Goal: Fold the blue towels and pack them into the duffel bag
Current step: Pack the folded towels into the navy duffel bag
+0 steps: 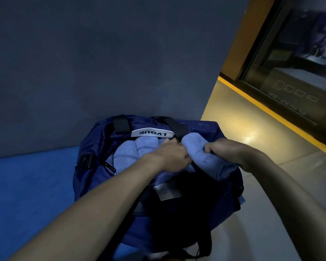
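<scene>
Partly hidden duffel bag (pixel 94 178) interior, left hand (pixel 172 154) fingers seemingly buried, towel (pixel 201 157) blurred

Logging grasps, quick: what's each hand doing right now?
Left hand: grips the rolled blue towel over the duffel bag.
Right hand: grips the same towel.

A bright blue mat (pixel 26 185) covers the lower left, butting against a dark grey wall. The navy duffel bag (pixel 94 166) sits partly on the mat's right edge, partly on the pale grey floor (pixel 262 213). A yellow stripe (pixel 271 110) crosses the floor farther right.
</scene>
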`<state>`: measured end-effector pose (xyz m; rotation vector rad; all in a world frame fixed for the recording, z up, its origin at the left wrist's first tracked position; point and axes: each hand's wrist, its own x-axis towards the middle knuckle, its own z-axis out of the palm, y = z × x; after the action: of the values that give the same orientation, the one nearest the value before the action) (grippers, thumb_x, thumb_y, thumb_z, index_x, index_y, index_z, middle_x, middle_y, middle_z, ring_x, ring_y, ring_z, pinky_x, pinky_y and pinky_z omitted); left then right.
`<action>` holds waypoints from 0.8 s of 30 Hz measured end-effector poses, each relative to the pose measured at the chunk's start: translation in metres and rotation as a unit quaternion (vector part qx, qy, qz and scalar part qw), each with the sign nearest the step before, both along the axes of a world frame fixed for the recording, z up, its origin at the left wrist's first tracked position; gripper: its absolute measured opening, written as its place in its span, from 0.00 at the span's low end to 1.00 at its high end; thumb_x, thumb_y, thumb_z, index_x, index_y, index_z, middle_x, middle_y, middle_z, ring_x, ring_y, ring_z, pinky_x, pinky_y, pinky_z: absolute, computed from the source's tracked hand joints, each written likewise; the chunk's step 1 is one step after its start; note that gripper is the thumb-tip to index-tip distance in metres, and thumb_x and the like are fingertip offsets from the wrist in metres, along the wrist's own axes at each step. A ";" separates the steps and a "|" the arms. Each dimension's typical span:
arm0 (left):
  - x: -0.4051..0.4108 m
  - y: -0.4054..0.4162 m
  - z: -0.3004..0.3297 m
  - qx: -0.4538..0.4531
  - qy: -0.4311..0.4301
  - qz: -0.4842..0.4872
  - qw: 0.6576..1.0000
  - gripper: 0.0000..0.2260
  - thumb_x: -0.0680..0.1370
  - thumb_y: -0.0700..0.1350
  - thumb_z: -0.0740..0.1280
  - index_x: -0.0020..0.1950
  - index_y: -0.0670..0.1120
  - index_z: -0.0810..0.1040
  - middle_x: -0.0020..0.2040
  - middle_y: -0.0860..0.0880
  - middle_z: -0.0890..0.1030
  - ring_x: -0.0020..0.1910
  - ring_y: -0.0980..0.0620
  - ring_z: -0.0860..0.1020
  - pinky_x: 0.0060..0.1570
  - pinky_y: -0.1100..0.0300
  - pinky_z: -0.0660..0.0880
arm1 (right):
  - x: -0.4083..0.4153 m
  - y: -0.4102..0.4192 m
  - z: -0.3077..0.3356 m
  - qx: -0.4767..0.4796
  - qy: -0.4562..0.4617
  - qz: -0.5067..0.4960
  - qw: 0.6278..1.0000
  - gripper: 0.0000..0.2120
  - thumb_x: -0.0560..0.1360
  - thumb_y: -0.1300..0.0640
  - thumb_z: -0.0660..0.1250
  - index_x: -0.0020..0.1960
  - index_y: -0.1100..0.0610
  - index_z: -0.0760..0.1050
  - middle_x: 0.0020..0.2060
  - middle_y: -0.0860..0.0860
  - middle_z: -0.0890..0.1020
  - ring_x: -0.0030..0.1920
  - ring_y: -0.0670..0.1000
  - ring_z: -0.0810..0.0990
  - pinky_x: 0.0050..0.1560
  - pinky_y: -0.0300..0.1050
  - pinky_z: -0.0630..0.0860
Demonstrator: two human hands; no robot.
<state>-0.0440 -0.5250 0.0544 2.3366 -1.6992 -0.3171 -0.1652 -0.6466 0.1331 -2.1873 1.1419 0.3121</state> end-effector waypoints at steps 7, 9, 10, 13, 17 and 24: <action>0.024 0.013 -0.007 -0.140 0.004 0.093 0.986 0.24 0.75 0.49 0.73 0.69 0.45 0.73 0.65 0.44 0.76 0.65 0.42 0.72 0.58 0.52 0.68 | 0.014 0.003 -0.012 -0.121 0.097 0.128 0.980 0.26 0.81 0.50 0.60 0.76 0.61 0.66 0.73 0.59 0.72 0.67 0.58 0.73 0.58 0.46 0.71; 0.029 0.013 -0.008 -0.161 0.050 0.092 0.981 0.31 0.72 0.47 0.76 0.72 0.44 0.68 0.67 0.45 0.73 0.65 0.43 0.72 0.58 0.53 0.70 | 0.017 0.010 -0.010 -0.147 0.092 0.164 0.971 0.33 0.83 0.51 0.58 0.84 0.53 0.49 0.82 0.54 0.57 0.79 0.57 0.60 0.73 0.45 0.60; 0.032 0.013 -0.009 -0.163 0.066 0.091 0.980 0.37 0.71 0.46 0.77 0.76 0.45 0.65 0.70 0.45 0.71 0.67 0.43 0.71 0.61 0.54 0.71 | 0.020 0.014 -0.007 -0.157 0.085 0.181 0.967 0.33 0.83 0.51 0.57 0.84 0.51 0.47 0.82 0.53 0.55 0.80 0.57 0.58 0.75 0.45 0.58; 0.034 0.012 -0.009 -0.143 0.082 0.090 0.982 0.50 0.70 0.45 0.78 0.84 0.47 0.50 0.79 0.46 0.64 0.74 0.45 0.67 0.68 0.53 0.69 | 0.035 0.020 0.000 -0.140 0.045 0.185 0.972 0.28 0.83 0.54 0.57 0.82 0.51 0.57 0.79 0.54 0.65 0.75 0.57 0.66 0.70 0.47 0.64; 0.036 0.011 -0.008 -0.142 0.095 0.088 0.981 0.52 0.69 0.47 0.79 0.83 0.50 0.48 0.78 0.48 0.65 0.73 0.46 0.69 0.65 0.56 0.70 | 0.048 0.015 -0.004 -0.137 -0.080 0.131 0.979 0.19 0.79 0.55 0.60 0.69 0.49 0.73 0.64 0.54 0.80 0.60 0.57 0.78 0.58 0.49 0.74; 0.038 0.011 -0.007 -0.122 0.101 0.088 0.983 0.57 0.69 0.48 0.79 0.83 0.58 0.38 0.75 0.53 0.66 0.66 0.47 0.72 0.61 0.49 0.75 | 0.048 0.022 -0.024 -0.338 -0.006 0.123 0.933 0.18 0.82 0.55 0.57 0.71 0.56 0.66 0.62 0.61 0.78 0.60 0.64 0.77 0.48 0.50 0.68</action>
<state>-0.0060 -0.5141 0.0476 2.1737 -1.3444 -0.2837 -0.1170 -0.6246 0.1091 -2.9409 1.0679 -0.0055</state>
